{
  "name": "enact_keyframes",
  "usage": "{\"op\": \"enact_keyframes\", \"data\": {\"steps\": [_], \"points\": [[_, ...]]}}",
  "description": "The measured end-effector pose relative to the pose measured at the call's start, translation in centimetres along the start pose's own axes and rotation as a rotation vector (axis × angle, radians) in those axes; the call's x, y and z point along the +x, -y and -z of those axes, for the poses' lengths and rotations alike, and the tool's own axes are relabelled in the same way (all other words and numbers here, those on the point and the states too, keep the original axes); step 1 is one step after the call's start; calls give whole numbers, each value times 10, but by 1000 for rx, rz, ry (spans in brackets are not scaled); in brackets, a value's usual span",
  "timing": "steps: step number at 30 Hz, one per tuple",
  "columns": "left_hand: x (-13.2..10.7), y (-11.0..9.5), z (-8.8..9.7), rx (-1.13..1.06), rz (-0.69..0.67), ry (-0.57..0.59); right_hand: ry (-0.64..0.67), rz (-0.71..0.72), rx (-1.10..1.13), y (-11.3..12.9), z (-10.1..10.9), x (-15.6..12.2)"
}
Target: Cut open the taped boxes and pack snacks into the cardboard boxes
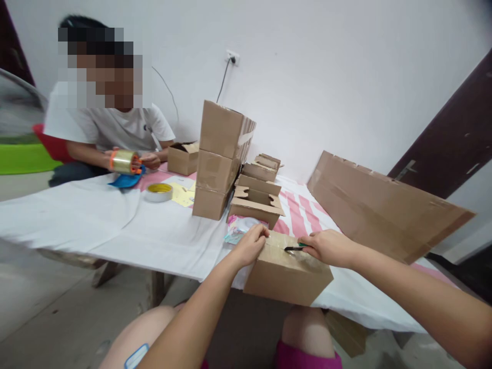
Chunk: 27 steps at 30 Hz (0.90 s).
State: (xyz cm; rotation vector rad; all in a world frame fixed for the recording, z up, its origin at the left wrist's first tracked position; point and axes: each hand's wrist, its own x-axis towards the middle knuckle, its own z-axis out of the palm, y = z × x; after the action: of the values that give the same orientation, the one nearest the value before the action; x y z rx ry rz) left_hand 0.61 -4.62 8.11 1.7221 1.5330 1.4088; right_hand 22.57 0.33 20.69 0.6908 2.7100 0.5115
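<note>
A closed cardboard box [284, 282] lies at the table's front edge before me, with shiny clear tape across its top. My right hand [321, 247] is closed around a box cutter [294, 249] with a green handle, its dark blade against the taped top near the middle seam. At the box's far left edge, my left hand [251, 245] grips with curled fingers; the fingertips are partly hidden. Just beyond that hand lies a packet with a colourful print [240, 225], touching or close to the box.
Stacked cardboard boxes [215, 169] stand beyond, beside open boxes [257, 200]. A large cardboard sheet [384, 205] leans at right. At left, a co-worker [115, 128] holds a tape dispenser [125, 161]; a tape roll [159, 192] lies on the white tablecloth [165, 236].
</note>
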Motion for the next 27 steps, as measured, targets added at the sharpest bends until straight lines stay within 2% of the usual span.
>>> {"op": "enact_keyframes", "data": {"steps": [7,13,16,23,27], "points": [[-1,-1,1,13,3,22,27,-14,95,-8,-9,-13],[0,0,1,9,10,12,136,-57,24,-18,-14,-22],[0,0,0,1,24,-18,101,-61,44,-24,-12,-27],[-2,1,-5,-80,59,-75,-79,-169,167,-26,-13,-25],[-1,5,-6,-75,46,-127,-94,-183,208,-19,-17,-17]]}}
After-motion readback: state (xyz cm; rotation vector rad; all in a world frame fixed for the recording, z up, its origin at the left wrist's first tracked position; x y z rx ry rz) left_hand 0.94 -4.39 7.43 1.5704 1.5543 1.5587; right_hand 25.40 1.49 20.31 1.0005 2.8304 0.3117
